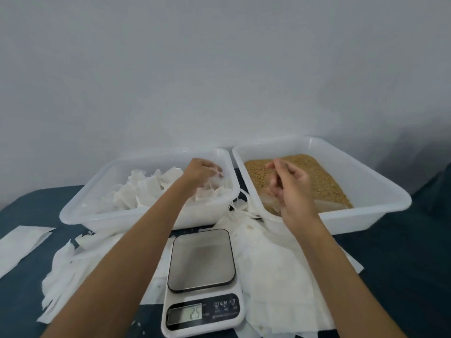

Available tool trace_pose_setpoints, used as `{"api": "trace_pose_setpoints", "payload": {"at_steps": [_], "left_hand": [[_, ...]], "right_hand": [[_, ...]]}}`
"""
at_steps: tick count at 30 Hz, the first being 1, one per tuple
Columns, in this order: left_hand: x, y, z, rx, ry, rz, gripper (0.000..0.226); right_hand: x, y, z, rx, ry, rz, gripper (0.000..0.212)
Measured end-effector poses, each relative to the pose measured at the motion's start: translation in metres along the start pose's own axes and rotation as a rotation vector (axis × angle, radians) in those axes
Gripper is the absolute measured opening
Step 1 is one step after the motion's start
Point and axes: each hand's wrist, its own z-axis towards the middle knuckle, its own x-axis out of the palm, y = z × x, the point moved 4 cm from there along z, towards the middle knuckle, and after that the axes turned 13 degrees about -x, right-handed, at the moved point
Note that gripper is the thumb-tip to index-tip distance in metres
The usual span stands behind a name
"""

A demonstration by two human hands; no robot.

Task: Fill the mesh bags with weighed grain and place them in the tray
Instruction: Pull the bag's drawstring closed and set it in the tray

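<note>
The left hand [203, 173] reaches over the far right corner of the white tray [80, 211] that holds a heap of white mesh bags [146, 191]. Its fingers are curled round a bit of white mesh at the top of that heap, though blur hides how firm the pinch is. The right hand [290, 184] hangs above the near edge of the second white tray [380, 191], the one with the brown grain [317, 172] spread behind and to the right of the hand. Its fingers are half bent and loose, closed on nothing that can be made out; something pale and blurred lies just under the palm, and I cannot tell what it is. Between and nearer than both hands, a white kitchen scale [202, 284] stands on the dark blue desk [402, 276], its steel plate bare and its display reading 29. Loose white sheets and mesh bags [275, 272] lie under the forearms around the scale, and one more white sheet [19, 245] lies well left of the left forearm.
</note>
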Motion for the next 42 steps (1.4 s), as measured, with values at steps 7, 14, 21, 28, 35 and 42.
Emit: {"api": "trace_pose_setpoints", "payload": {"at_steps": [7,14,21,28,35,42], "left_hand": [[0.000,-0.006,-0.037,0.249,-0.405,0.323,0.020],[0.070,0.041,-0.172,0.646,-0.028,0.520,0.014],[0.097,0.057,-0.162,0.449,0.102,0.652,0.036],[0.083,0.048,-0.150,0.534,-0.095,0.383,0.006],[0.042,0.068,-0.140,0.392,-0.045,-0.107,0.033],[-0.004,0.101,-0.128,0.233,0.031,-0.421,0.028]], "right_hand": [[-0.023,0.001,0.010,0.034,-0.086,0.093,0.023],[-0.024,-0.001,0.010,0.067,-0.080,0.146,0.021],[-0.022,-0.001,0.008,0.077,-0.052,0.174,0.020],[-0.023,-0.002,0.009,0.082,-0.046,0.174,0.021],[-0.006,0.006,0.001,-0.141,0.085,-0.130,0.027],[0.038,-0.018,-0.033,-0.075,0.593,-0.473,0.017]]}}
